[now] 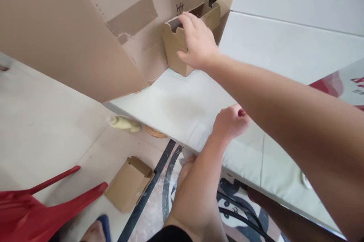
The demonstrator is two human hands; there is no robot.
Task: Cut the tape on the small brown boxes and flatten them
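Observation:
My right hand (199,39) reaches in from the right, fingers stretched and thumb apart, over the near end of a small brown cardboard box (174,50). The fingertips lie at the box's notched top edge; whether they press on it I cannot tell. This box stands upright on the white-covered table (176,98), against a big printed carton (136,48). Behind my hand, more small cardboard boxes (213,16) continue the row along the carton. My left hand (230,120) is curled into a fist above the table, with nothing seen in it.
On the floor lie another small cardboard box (127,185) and a pale yellow bottle (125,123). A red plastic bag (42,211) is at lower left. Black cables (241,217) run under the table's edge. A red-and-white printed item (335,82) lies at the right.

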